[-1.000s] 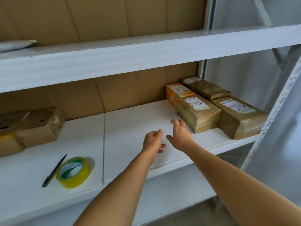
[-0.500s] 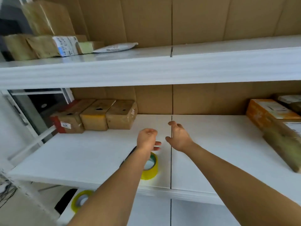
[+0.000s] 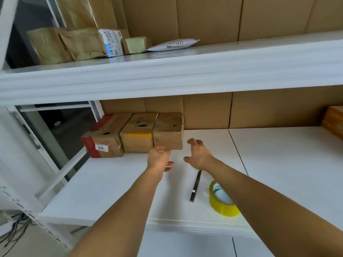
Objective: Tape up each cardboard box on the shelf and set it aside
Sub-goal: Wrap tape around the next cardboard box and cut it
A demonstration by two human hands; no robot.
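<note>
A white metal shelving unit with flat white boards stands against a backing of brown corrugated cardboard sheets. To its left is a dark glass panel in a white frame, and soft, even daylight fills the scene.

We find three brown cardboard boxes side by side at the white shelf's back — touching, upright; a yellow tape roll stands on edge near its front.

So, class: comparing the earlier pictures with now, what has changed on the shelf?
Both hands, left hand and right hand, reached from the labelled boxes toward the rightmost brown cardboard box, gripping nothing. The yellow tape roll and black pen stayed put.
</note>
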